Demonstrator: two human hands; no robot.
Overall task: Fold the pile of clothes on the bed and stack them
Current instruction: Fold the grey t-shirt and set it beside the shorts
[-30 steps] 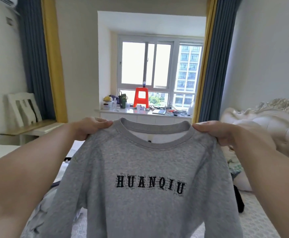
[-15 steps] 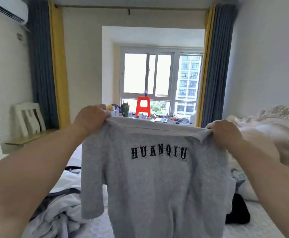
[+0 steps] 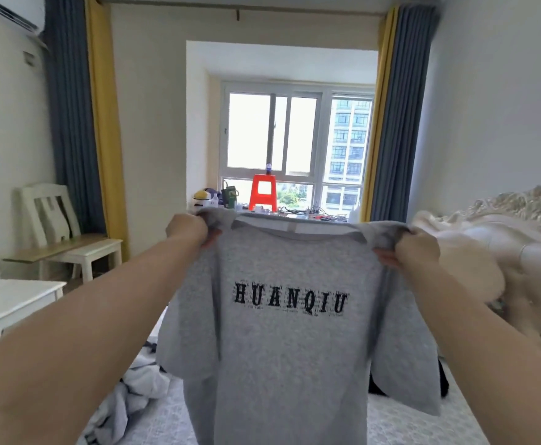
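Observation:
A grey T-shirt (image 3: 282, 354) with black lettering "HUANQIU" hangs in the air in front of me, its print facing me. My left hand (image 3: 188, 229) grips the shirt's left shoulder and my right hand (image 3: 414, 249) grips its right shoulder, both arms stretched forward. The short sleeves droop on either side. Under the shirt lies the bed (image 3: 166, 419) with a patterned grey cover. A crumpled white and dark garment (image 3: 134, 390) lies on the bed at the lower left. A black garment (image 3: 377, 385) shows behind the shirt's right edge.
An ornate cream headboard (image 3: 500, 226) rises on the right. A white table (image 3: 12, 300) and a white chair (image 3: 66, 232) stand on the left. A window sill with a red stool (image 3: 263, 191) and clutter lies straight ahead, flanked by blue and yellow curtains.
The shirt's collar dipped out of sight, then came back into view as both hands moved further out and gathered the shoulder cloth. The view has tilted upward.

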